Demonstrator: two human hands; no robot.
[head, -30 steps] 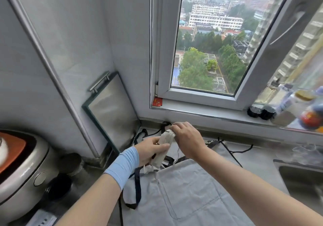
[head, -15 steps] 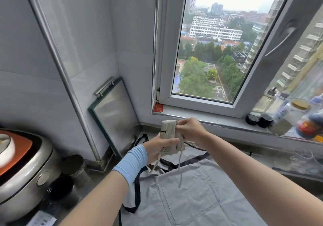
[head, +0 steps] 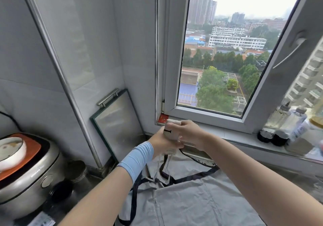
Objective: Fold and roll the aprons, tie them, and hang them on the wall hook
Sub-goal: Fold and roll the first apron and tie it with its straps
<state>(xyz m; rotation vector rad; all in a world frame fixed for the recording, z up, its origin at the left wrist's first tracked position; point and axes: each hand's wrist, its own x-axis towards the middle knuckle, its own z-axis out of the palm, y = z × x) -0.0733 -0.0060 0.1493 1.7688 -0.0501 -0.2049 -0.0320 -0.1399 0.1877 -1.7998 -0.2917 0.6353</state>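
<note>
A small rolled cream apron [head: 170, 131] is held upright in front of the window sill, its thin strings dangling below. My left hand [head: 160, 145], with a light blue wrist sleeve, grips the roll's lower part from the left. My right hand [head: 187, 132] pinches the roll's top and right side. A second, grey apron [head: 192, 201] with dark straps and a front pocket lies flat on the counter beneath both arms. No wall hook is in view.
A rice cooker [head: 26, 173] carrying an orange board and a white bowl stands at the left. A steel cutting board [head: 118, 121] leans in the corner. Bottles and jars [head: 288, 126] line the sill at right. The window [head: 218, 60] is straight ahead.
Both hands have lifted the rolled cream apron off the counter and up toward the sill. The view has tilted upward, and the right hand has shifted round to the roll's right side.
</note>
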